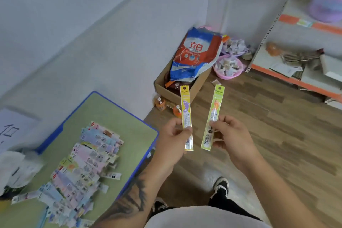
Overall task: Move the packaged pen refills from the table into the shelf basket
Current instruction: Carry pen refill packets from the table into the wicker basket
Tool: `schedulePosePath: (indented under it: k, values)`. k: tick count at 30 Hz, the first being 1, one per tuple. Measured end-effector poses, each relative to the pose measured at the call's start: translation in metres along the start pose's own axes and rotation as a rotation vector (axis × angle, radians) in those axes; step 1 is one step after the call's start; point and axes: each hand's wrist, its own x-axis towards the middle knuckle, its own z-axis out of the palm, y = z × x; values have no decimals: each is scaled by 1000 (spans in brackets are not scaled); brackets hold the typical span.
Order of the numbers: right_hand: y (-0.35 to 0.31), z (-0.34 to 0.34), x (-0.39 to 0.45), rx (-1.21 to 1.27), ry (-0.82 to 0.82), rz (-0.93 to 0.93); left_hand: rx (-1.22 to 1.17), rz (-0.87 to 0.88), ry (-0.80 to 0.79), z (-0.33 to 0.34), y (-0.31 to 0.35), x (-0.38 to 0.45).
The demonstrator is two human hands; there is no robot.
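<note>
The left hand (pixel 174 135) pinches a yellow refill pack (pixel 186 116) and the right hand (pixel 229 135) a green refill pack (pixel 212 116), both upright off the counter (pixel 111 116), with the shelf (pixel 296 79) lying nearer the right hand, its basket unseen

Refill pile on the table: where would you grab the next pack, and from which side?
Take a pack at the pile's right edge by its free end, coming from the right. Packs are flat, thin and overlapped, so pinch an overhanging end rather than the buried middle.
</note>
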Motion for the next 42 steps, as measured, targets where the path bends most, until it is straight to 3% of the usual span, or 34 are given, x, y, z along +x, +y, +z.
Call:
schedulePosePath:
  k: [7, 14, 24, 29, 36, 42]
  values:
    - [-41, -120, 33, 57, 56, -125, 66, 59, -108, 134, 61, 19]
    - [-60, -190, 61, 172, 77, -122, 113, 64, -57, 198, 83, 50]
    - [-99, -249, 138, 308, 252, -76, 95, -7, -251, 293, 118, 156]
    - [-160, -267, 212, 266, 373, -73, 61, 13, -387, 345, 170, 239]
    - [-266, -278, 314, 247, 450, -118, 2, -37, -460, 381, 246, 354]
    - [-299, -293, 362, 290, 516, -142, 38, -34, -538, 425, 288, 416]
